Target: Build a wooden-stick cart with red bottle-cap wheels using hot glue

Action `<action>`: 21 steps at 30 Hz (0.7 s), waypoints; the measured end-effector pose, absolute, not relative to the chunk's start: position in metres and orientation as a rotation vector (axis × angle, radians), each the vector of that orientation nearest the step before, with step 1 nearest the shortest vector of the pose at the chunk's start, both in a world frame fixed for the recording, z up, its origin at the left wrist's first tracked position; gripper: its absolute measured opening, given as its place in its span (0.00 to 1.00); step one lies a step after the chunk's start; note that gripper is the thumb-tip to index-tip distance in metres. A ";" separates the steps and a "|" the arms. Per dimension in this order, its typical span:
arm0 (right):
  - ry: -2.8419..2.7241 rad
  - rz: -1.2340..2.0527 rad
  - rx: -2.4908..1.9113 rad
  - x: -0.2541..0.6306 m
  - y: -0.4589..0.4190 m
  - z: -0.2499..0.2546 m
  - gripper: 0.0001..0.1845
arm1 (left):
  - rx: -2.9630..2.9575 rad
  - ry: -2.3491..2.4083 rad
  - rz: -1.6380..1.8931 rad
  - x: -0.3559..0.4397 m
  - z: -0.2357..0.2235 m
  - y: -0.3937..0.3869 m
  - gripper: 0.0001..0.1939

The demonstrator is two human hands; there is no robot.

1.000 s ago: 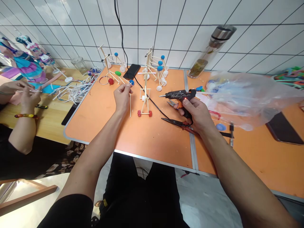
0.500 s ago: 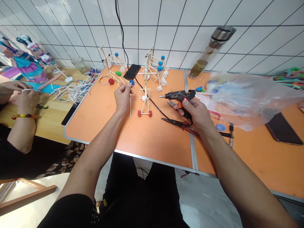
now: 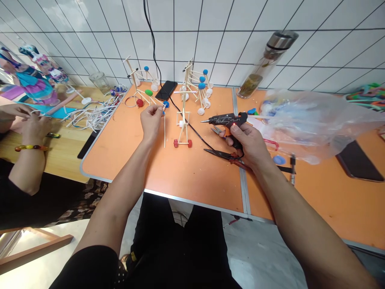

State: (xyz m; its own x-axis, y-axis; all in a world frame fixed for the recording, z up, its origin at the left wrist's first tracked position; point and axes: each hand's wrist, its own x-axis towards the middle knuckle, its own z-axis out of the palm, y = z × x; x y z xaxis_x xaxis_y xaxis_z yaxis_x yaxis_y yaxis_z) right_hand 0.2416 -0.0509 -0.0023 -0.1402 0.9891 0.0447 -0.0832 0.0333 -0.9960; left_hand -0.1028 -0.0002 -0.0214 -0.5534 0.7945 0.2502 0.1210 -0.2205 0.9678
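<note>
My right hand (image 3: 251,144) is wrapped around the handle of a black glue gun (image 3: 224,119), its nozzle aimed left and a red light glowing near my thumb. My left hand (image 3: 151,122) is closed in a pinch beside a blue ball (image 3: 166,104); whatever lies between the fingertips is too small to make out. Just below those fingers a thin wooden stick (image 3: 165,132) lies on the orange table (image 3: 192,180). Between my hands stands a stick frame (image 3: 183,128) with red wheels. Pliers (image 3: 221,154) lie under my right hand.
More stick models with coloured balls (image 3: 201,85) stand near the tiled wall, beside a phone (image 3: 166,91). A glass bottle (image 3: 264,64) and a plastic bag (image 3: 313,124) are at the right. Another person's hands (image 3: 33,120) work at the left. A black cable (image 3: 153,40) crosses the table.
My left hand has shifted slightly left, and a small blue piece now shows just below the blue ball beside its fingertips. My right hand with the glue gun has hardly moved.
</note>
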 end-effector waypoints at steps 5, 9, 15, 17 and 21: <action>-1.282 1.322 -1.068 0.242 -0.050 -0.004 0.41 | 1.380 2.113 1.304 -0.111 -0.026 -0.006 0.14; -1.298 1.297 -1.043 0.243 -0.049 -0.005 0.40 | 1.519 2.291 0.998 -0.107 -0.029 -0.009 0.15; -1.291 1.333 -1.085 0.244 -0.051 -0.003 0.42 | 1.610 2.334 0.828 -0.107 -0.031 -0.010 0.15; -1.276 1.334 -1.073 0.244 -0.051 -0.003 0.42 | 1.632 2.352 0.794 -0.108 -0.030 -0.011 0.14; -1.291 1.325 -1.074 0.244 -0.051 -0.002 0.41 | 1.694 2.390 0.695 -0.111 -0.027 -0.013 0.13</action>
